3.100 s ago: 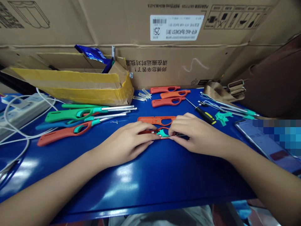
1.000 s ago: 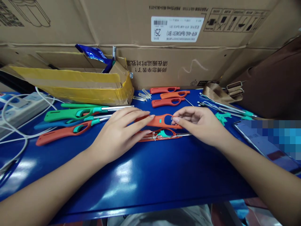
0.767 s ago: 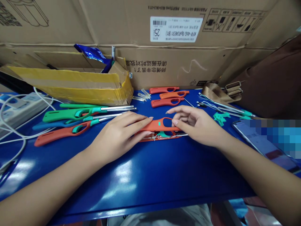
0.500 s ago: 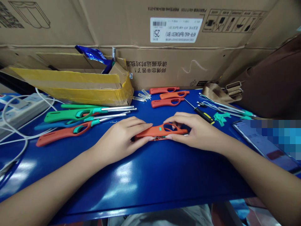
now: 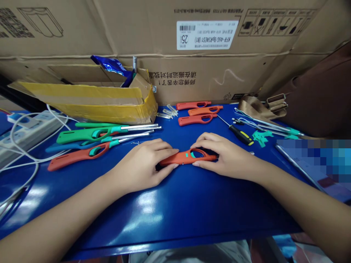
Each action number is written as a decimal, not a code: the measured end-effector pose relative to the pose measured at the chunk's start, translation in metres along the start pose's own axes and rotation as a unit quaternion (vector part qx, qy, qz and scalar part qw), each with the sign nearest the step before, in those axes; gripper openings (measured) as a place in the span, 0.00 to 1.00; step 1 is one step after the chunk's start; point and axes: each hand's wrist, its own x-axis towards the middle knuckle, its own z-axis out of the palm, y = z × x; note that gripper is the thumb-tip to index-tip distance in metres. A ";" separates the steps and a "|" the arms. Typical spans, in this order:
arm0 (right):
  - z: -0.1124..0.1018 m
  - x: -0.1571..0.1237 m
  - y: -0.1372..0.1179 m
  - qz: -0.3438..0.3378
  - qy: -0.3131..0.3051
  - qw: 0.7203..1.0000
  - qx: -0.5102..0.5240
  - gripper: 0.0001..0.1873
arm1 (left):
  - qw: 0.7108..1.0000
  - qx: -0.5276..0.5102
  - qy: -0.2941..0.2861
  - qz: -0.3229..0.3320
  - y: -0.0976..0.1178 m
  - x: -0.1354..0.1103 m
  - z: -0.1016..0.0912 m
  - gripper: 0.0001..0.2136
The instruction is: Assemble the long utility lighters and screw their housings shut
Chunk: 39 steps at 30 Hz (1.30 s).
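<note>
In the centre of the frame, an orange lighter handle (image 5: 179, 158) lies sideways low over the blue table (image 5: 170, 208), and a turquoise trigger (image 5: 195, 155) shows inside its finger loop. The left hand (image 5: 148, 162) holds its left end, with thumb and fingers close together on both sides of it. The right hand (image 5: 223, 155) has its fingers bent around the right end, the thumb at the near edge and the index finger near the loop; how firmly it presses, I cannot tell.

Above the hands, at the upper centre, three lighter casings (image 5: 189, 120) lie near some clear plastic pieces (image 5: 170, 110). To the right of the centre there is a black-and-yellow screwdriver (image 5: 241, 135), beside loose turquoise parts (image 5: 261, 137). At the left of the frame, a green lighter (image 5: 79, 135) and an orange-red lighter (image 5: 74, 158) lie in front of a yellow-taped box (image 5: 115, 112).
</note>
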 end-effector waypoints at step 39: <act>0.009 -0.001 0.001 -0.024 -0.003 0.997 -0.076 0.22 | 0.990 0.142 -0.014 0.000 0.004 -0.001 0.005 0.16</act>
